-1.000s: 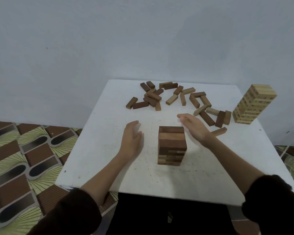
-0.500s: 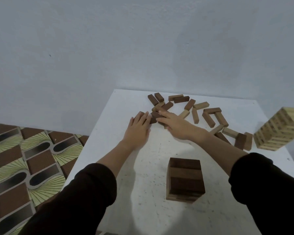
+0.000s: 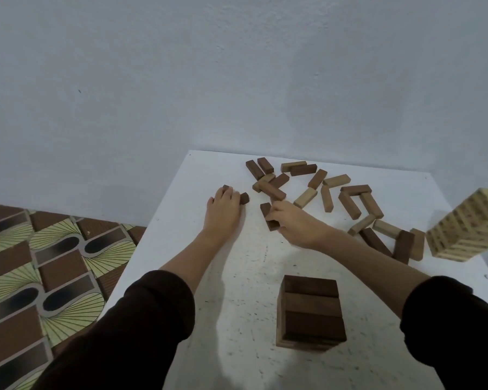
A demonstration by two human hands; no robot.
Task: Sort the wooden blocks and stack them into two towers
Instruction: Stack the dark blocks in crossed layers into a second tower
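Fingers (image 3: pixel 276 218) of the right hand (image 3: pixel 296 226) are being wrapped round a dark brown rectangular wooden block (image 3: pixel 265 210), judged light, rigid, smooth and best pinched across its long sides.

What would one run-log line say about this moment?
left hand: rests on outlying dark brown wooden block | right hand: grips second dark wooden block | dark block tower: untouched

The left hand (image 3: pixel 223 213) rests on a dark brown wooden block (image 3: pixel 244 198) on the white table (image 3: pixel 181 220). The right hand (image 3: pixel 297 225) grips a second dark brown wooden block (image 3: pixel 266 211) beyond the dark brown block tower (image 3: pixel 312 313).
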